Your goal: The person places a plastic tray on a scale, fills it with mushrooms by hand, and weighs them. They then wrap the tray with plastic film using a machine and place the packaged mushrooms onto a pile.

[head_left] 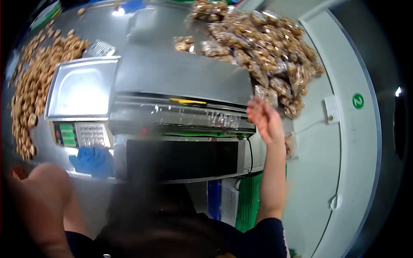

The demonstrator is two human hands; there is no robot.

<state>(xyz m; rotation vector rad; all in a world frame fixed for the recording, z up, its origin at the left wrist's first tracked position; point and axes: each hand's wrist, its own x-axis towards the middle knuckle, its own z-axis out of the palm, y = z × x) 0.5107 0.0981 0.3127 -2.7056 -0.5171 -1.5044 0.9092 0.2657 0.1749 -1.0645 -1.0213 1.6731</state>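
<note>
My right hand [263, 118] is bare and raised at the right end of a steel sealing machine [180, 114]. Its fingers are loosely apart, just below a clear packet of brown snacks [263, 93] at the near edge of a big heap of such packets [266, 47]. My left hand [92, 160] wears a blue glove and rests at the table's front edge, right under the keypad of a weighing scale [81, 88]. The glove is bunched, and whether it holds anything is hidden.
Loose brown snack pieces [32, 86] cover the steel table left of the scale. A small clear packet [185, 44] lies behind the machine. A black cable [251, 155] hangs at the machine's right. A pale wall panel with a green round sticker [357, 101] stands on the right.
</note>
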